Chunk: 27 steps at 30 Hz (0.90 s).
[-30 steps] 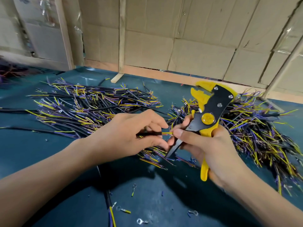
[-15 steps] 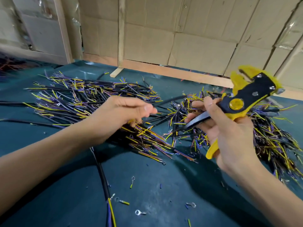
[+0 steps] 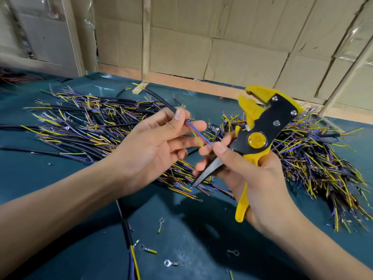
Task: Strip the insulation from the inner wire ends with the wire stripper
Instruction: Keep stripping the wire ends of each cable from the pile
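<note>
Both hands busy: left hand (image 3: 153, 144) pinches black cable (image 3: 161, 101), right hand (image 3: 250, 174) grips yellow-black wire stripper (image 3: 260, 134).

**Around the green bench**

We see a dark green table cover (image 3: 60, 199) under everything. Loose ring terminals lie on it at the near edge: a bare silver ring terminal (image 3: 168, 263), a yellow-sleeved ring terminal (image 3: 147, 249) just beyond it, another yellow-tipped terminal (image 3: 160, 225) farther back, and a small bare one (image 3: 233, 252) to the right. Along the back we find a wall of flattened cardboard sheets (image 3: 232, 49), with an upright wooden post (image 3: 145, 37) standing on the table edge in front of it. A second slanted wooden batten (image 3: 347, 73) leans at the far right.
</note>
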Motion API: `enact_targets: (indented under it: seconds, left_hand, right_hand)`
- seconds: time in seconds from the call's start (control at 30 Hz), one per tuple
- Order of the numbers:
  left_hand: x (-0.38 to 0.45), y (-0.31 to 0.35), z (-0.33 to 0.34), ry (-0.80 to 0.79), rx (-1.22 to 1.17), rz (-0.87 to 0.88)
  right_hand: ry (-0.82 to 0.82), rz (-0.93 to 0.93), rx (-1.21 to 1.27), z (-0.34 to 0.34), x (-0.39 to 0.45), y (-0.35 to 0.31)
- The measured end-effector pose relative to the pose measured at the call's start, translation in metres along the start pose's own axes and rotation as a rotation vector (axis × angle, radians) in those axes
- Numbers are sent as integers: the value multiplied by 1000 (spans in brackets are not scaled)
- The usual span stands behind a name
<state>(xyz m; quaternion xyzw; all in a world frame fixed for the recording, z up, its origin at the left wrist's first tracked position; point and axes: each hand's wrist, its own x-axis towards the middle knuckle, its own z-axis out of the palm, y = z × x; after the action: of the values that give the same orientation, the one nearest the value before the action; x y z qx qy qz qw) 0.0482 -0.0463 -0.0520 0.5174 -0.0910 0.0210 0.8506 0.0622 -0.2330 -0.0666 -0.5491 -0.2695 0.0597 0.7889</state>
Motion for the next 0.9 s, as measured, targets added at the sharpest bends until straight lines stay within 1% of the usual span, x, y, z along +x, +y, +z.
enact_targets:
  seconds: [0.1,0.2,0.27,0.43,0.63,0.73,0.9]
  left_hand:
    - [-2,-1,4,2,10,69]
    - [-5,-2,7,-16,48,126]
    - [-7,-1,8,-35,93,129]
    - [-6,2,6,-21,144,49]
    - [-6,6,0,-93,238,-70]
    - [-5,9,-3,-109,249,-121]
    - [-5,10,-3,-121,255,-158]
  right_hand:
    - [-23,-4,67,1,0,-6]
    - [24,-26,26,1,1,-8]
    - [43,-34,15,-1,2,-8]
    - [79,2,39,-4,4,-9]
    - [40,90,7,-12,9,-14]
    - [70,65,7,-12,9,-13]
    - [123,18,-10,-12,10,-12]
